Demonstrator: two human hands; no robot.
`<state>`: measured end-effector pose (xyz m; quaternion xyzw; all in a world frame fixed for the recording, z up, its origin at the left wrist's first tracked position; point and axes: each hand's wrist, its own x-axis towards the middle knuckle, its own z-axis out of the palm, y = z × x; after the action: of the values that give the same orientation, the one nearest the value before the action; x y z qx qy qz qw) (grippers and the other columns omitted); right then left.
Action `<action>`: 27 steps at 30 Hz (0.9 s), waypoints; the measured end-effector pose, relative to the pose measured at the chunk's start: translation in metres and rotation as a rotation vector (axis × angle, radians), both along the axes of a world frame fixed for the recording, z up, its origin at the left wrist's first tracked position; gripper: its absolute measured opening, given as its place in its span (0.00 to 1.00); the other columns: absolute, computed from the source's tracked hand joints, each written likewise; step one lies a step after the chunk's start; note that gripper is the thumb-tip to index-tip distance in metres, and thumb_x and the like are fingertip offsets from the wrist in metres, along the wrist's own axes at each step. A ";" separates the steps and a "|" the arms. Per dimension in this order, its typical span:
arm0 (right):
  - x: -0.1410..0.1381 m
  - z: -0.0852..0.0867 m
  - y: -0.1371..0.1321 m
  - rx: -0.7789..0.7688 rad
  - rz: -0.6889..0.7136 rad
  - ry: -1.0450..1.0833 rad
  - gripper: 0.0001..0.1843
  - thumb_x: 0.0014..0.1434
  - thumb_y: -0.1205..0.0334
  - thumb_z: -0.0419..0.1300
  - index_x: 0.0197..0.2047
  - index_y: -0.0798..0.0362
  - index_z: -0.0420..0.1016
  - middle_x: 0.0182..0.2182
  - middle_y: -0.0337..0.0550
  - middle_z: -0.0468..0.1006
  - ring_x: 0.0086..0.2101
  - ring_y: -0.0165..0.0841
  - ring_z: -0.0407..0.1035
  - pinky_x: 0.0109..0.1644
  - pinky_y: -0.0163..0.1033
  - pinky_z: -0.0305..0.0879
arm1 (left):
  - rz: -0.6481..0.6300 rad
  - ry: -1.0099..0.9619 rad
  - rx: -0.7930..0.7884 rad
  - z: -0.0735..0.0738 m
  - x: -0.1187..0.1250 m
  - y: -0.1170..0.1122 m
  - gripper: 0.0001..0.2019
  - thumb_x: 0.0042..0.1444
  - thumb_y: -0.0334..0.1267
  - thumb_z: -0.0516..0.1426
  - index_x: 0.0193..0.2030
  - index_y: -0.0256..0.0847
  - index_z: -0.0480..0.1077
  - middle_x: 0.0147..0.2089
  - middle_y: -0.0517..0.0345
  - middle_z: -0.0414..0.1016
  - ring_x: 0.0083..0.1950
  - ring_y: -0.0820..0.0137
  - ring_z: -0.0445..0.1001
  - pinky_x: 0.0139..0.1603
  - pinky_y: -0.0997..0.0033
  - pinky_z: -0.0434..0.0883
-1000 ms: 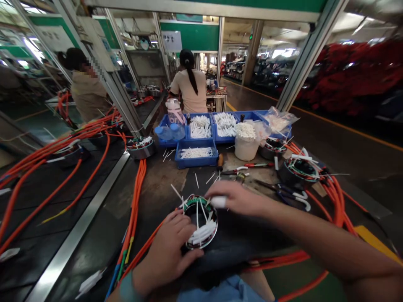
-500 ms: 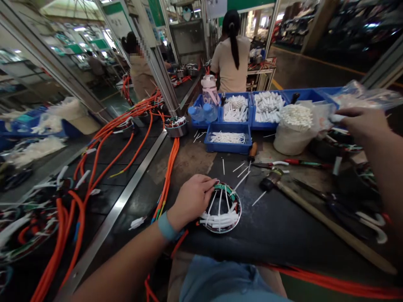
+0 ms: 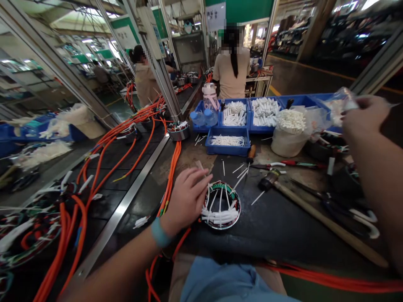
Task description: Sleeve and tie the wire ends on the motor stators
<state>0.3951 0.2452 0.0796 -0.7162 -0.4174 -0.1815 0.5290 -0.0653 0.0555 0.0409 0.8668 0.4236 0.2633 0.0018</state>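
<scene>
A ring-shaped motor stator (image 3: 220,220) lies on the black bench in front of me. Thin white ties cross its opening, and white sleeves are bunched along its near side. My left hand (image 3: 187,197) is just left of it, palm down with the fingers stretched out, holding nothing that I can see. Whether it touches the rim I cannot tell. Far to the right, my right hand (image 3: 367,115) is at a clear plastic bag (image 3: 341,100), fingers closed on a small white piece whose kind is unclear.
Blue bins (image 3: 228,147) of white sleeves and ties stand behind the stator, near a bag of white sticks (image 3: 291,130). A mallet (image 3: 315,209), a screwdriver (image 3: 251,154) and pliers (image 3: 270,166) lie right. Orange cables (image 3: 171,176) and other stators occupy the left. Co-workers sit beyond.
My left hand has let go of the stator's rim and shifted slightly left, its fingers now stretched. My right hand has lifted a little at the plastic bag.
</scene>
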 end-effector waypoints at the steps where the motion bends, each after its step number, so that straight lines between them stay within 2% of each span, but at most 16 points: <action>1: -0.004 0.009 -0.005 0.028 0.036 0.040 0.37 0.55 0.47 0.45 0.17 0.74 0.73 0.34 0.70 0.77 0.26 0.30 0.74 0.20 0.38 0.49 | 0.013 -0.066 0.013 0.001 0.001 -0.012 0.14 0.60 0.31 0.50 0.52 0.44 0.68 0.48 0.54 0.73 0.52 0.65 0.68 0.57 0.56 0.64; 3: -0.020 0.025 -0.021 0.075 0.129 0.099 0.42 0.56 0.43 0.35 0.14 0.71 0.70 0.38 0.68 0.77 0.31 0.34 0.75 0.22 0.40 0.52 | -0.025 -0.062 -0.104 -0.001 0.009 -0.032 0.15 0.57 0.37 0.56 0.51 0.42 0.68 0.48 0.52 0.73 0.52 0.62 0.68 0.57 0.54 0.63; 4: -0.032 0.031 -0.032 0.110 0.184 0.097 0.42 0.56 0.42 0.35 0.14 0.69 0.70 0.39 0.66 0.77 0.34 0.37 0.75 0.23 0.41 0.53 | -0.038 -0.030 -0.185 -0.003 0.014 -0.038 0.18 0.54 0.42 0.59 0.51 0.42 0.68 0.47 0.51 0.74 0.51 0.61 0.68 0.56 0.52 0.63; 5: -0.049 0.035 -0.044 0.138 0.245 0.078 0.39 0.56 0.42 0.39 0.16 0.68 0.71 0.39 0.64 0.77 0.36 0.38 0.74 0.25 0.41 0.55 | -0.031 -0.001 -0.252 -0.006 0.020 -0.042 0.21 0.50 0.45 0.62 0.50 0.41 0.68 0.46 0.51 0.74 0.49 0.59 0.69 0.56 0.50 0.62; 7: -0.089 0.034 -0.071 0.239 0.442 0.011 0.25 0.53 0.47 0.55 0.29 0.66 0.74 0.39 0.61 0.77 0.38 0.39 0.74 0.30 0.40 0.60 | -0.001 0.018 -0.304 -0.015 0.028 -0.044 0.21 0.46 0.46 0.64 0.46 0.42 0.69 0.41 0.54 0.75 0.45 0.60 0.70 0.56 0.47 0.59; 8: -0.112 0.030 -0.084 0.207 0.592 0.021 0.20 0.53 0.52 0.60 0.36 0.65 0.74 0.37 0.59 0.78 0.37 0.36 0.74 0.32 0.39 0.62 | 0.006 0.014 -0.295 -0.019 0.031 -0.044 0.18 0.47 0.45 0.64 0.44 0.42 0.70 0.38 0.55 0.75 0.43 0.61 0.70 0.56 0.48 0.58; 9: -0.134 0.025 -0.096 0.169 0.739 0.084 0.16 0.52 0.56 0.63 0.37 0.62 0.72 0.34 0.55 0.78 0.33 0.32 0.74 0.33 0.37 0.65 | 0.002 0.012 -0.274 -0.024 0.032 -0.044 0.16 0.48 0.45 0.63 0.43 0.43 0.70 0.37 0.57 0.75 0.41 0.62 0.70 0.55 0.49 0.57; 12: -0.187 0.005 -0.118 0.029 1.169 0.339 0.08 0.53 0.65 0.63 0.35 0.56 0.68 0.30 0.43 0.77 0.30 0.27 0.73 0.35 0.35 0.69 | -0.043 0.030 -0.162 -0.037 0.031 -0.049 0.15 0.52 0.46 0.61 0.44 0.43 0.69 0.35 0.58 0.74 0.40 0.65 0.70 0.55 0.52 0.55; 15: -0.213 -0.002 -0.124 -0.057 1.431 0.519 0.05 0.57 0.68 0.60 0.37 0.52 0.67 0.31 0.40 0.77 0.29 0.28 0.73 0.33 0.36 0.72 | -0.059 0.022 0.002 -0.049 0.028 -0.065 0.13 0.58 0.44 0.57 0.47 0.42 0.69 0.32 0.62 0.74 0.39 0.69 0.70 0.57 0.56 0.51; 18: -0.223 0.005 -0.123 -0.048 1.535 0.626 0.05 0.57 0.69 0.59 0.38 0.51 0.68 0.31 0.39 0.77 0.28 0.28 0.73 0.30 0.35 0.72 | -0.077 0.011 0.140 -0.058 0.027 -0.082 0.10 0.62 0.36 0.53 0.49 0.40 0.70 0.31 0.65 0.76 0.41 0.74 0.71 0.60 0.62 0.49; 21: -0.229 0.013 -0.123 -0.038 1.587 0.662 0.06 0.57 0.72 0.59 0.37 0.52 0.69 0.30 0.39 0.77 0.27 0.28 0.72 0.28 0.34 0.71 | -0.127 0.073 0.210 -0.063 0.025 -0.092 0.12 0.62 0.30 0.51 0.49 0.40 0.71 0.33 0.65 0.77 0.44 0.75 0.71 0.55 0.69 0.55; 24: -0.236 0.017 -0.127 -0.082 1.651 0.651 0.06 0.59 0.72 0.57 0.38 0.52 0.70 0.31 0.39 0.77 0.29 0.28 0.72 0.28 0.33 0.71 | -0.166 0.116 0.251 -0.065 0.023 -0.093 0.12 0.61 0.31 0.51 0.49 0.39 0.71 0.35 0.64 0.78 0.45 0.74 0.71 0.47 0.72 0.59; 27: -0.238 0.016 -0.132 -0.101 1.661 0.641 0.07 0.59 0.72 0.57 0.39 0.52 0.70 0.32 0.40 0.77 0.30 0.28 0.73 0.27 0.32 0.71 | -0.159 0.081 0.241 -0.064 0.023 -0.091 0.13 0.63 0.31 0.49 0.48 0.39 0.72 0.34 0.65 0.78 0.44 0.74 0.71 0.48 0.71 0.59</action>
<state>0.1567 0.1134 0.0960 -0.2216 -0.6412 0.4882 0.5491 -0.0426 -0.0355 -0.0228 0.9014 0.3185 0.2762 -0.0986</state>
